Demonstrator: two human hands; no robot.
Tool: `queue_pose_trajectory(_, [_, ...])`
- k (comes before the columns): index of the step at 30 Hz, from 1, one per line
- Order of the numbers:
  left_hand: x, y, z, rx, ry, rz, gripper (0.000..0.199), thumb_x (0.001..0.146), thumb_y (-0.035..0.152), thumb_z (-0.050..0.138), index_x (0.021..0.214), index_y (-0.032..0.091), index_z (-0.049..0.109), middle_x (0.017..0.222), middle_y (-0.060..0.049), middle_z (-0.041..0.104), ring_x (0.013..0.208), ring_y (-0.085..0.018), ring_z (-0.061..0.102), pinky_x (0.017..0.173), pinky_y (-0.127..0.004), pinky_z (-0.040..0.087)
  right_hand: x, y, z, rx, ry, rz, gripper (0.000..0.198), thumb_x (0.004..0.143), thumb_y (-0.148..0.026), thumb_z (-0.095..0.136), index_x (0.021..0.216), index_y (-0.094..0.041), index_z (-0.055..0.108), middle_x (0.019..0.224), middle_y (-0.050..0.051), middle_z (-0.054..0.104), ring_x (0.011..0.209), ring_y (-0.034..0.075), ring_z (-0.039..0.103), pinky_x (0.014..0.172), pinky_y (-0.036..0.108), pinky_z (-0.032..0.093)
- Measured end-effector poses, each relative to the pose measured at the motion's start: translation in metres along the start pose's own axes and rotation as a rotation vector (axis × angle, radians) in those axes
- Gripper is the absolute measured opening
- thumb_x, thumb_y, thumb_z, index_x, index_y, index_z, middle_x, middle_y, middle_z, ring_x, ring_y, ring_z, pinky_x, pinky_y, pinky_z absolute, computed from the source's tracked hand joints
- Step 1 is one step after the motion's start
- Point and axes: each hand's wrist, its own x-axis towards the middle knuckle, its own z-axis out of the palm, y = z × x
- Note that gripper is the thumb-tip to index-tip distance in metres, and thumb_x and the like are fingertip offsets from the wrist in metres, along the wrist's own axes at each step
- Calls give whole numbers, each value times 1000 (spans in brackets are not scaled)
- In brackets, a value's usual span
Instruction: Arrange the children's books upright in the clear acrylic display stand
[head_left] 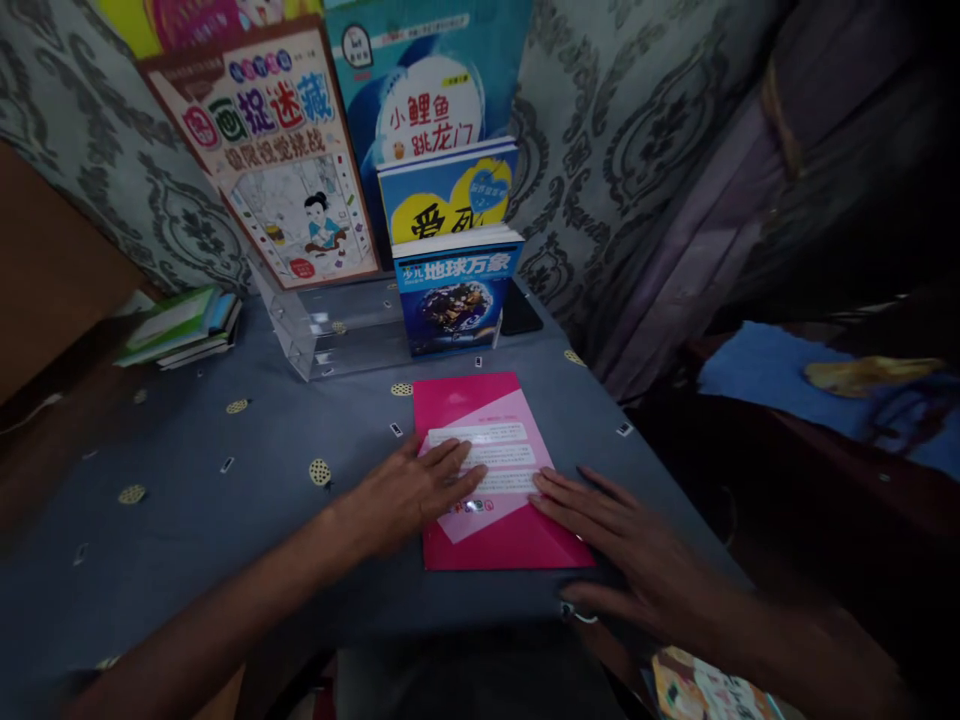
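Note:
A thin pink book (506,545) lies flat on the table near its front edge, its printed text upside down to me. My left hand (409,492) rests on its left side, fingers stretched across the pale text panel. From the right, my right hand (626,535) lays its outstretched fingertips on the book's right edge, the thumb apart and lower down. Neither hand grips anything. Beyond the book stands a clear acrylic rack (300,335) with upright books, among them a brown-framed picture book (270,150) and a blue book with a globe (457,300).
A small stack of books (184,328) lies at the table's left rear. Beside the rack, a dark flat object (521,310) rests near the patterned curtain (637,130). On the right are a blue cloth (780,375) and, below the table edge, another colourful book (709,690).

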Motion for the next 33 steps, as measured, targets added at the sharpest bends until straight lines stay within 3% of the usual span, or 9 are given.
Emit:
queue_pose_trajectory(8, [-11, 19, 1, -60, -3, -16, 64, 96, 12, 47, 157, 17, 28, 163, -18, 36, 153, -30, 32, 123, -53, 27, -11, -6, 12, -48, 102, -67, 62, 100, -44, 59, 156, -26, 41, 142, 9, 65, 132, 23, 61, 110, 41, 52])
queue_pose_trajectory(11, [-17, 23, 5, -102, 13, -13, 66, 96, 12, 46, 158, 19, 26, 164, -16, 35, 154, -28, 30, 124, -54, 25, -19, -9, 15, -29, 219, -75, 49, 102, -28, 56, 150, -30, 50, 131, 7, 72, 125, 22, 66, 104, 38, 57])
queue_pose_trajectory(15, [-24, 22, 10, -163, 26, -4, 72, 92, 14, 52, 158, 23, 26, 167, -14, 30, 156, -27, 27, 125, -54, 25, -21, -16, 10, -13, 281, -63, 47, 99, -16, 58, 144, -30, 56, 120, 8, 77, 116, 22, 71, 97, 35, 62])
queue_pose_trajectory(21, [-31, 15, 9, -227, 25, 13, 68, 92, 21, 55, 156, 23, 32, 167, -15, 30, 156, -27, 27, 125, -58, 24, -7, -18, -2, -6, 332, -69, 42, 98, -18, 60, 139, -25, 60, 115, 9, 78, 106, 21, 76, 96, 33, 62])
queue_pose_trajectory(27, [-32, 3, 23, -284, 162, 11, 65, 95, 18, 51, 157, 22, 31, 164, -12, 37, 153, -24, 33, 127, -55, 21, 13, -11, -14, 27, 434, -184, 42, 102, -15, 51, 143, -24, 54, 110, 6, 80, 106, 19, 76, 97, 28, 62])
queue_pose_trajectory(33, [-32, 1, 33, -284, 213, 20, 65, 97, 20, 50, 158, 25, 28, 163, -12, 38, 152, -25, 35, 127, -57, 20, 17, -14, -14, 55, 406, -171, 38, 103, -15, 49, 140, -22, 57, 108, 7, 80, 104, 18, 76, 97, 29, 62])
